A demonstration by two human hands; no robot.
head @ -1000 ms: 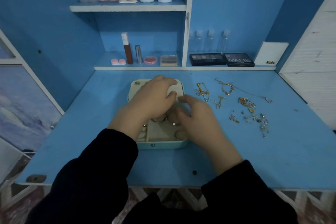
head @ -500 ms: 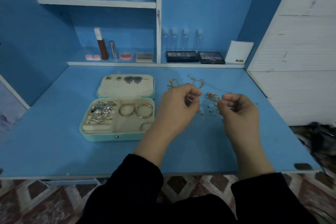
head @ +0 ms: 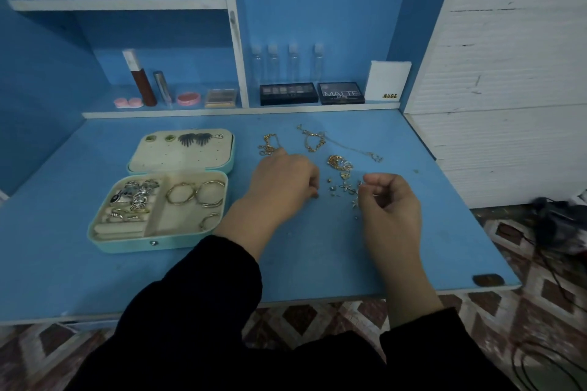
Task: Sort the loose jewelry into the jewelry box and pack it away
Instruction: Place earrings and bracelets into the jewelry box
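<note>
On the counter (head: 286, 263), both hands have left the open jewelry box (head: 127, 244) for the loose pile (head: 340, 165) to its right: left hand (head: 282, 181) and right hand (head: 390, 203) curled over small charms (head: 344, 189), can't tell if either grip holds one, next pick starting.

We wear a black long-sleeved top, plain and loose, of soft matte cloth. Our left sleeve (head: 203, 289) ends in a wide cuff over the front part of the blue desk (head: 317, 263); our right sleeve (head: 444, 349) ends just below the desk's front edge. Our left hand (head: 282, 181) and right hand (head: 392, 203) are bare.
</note>
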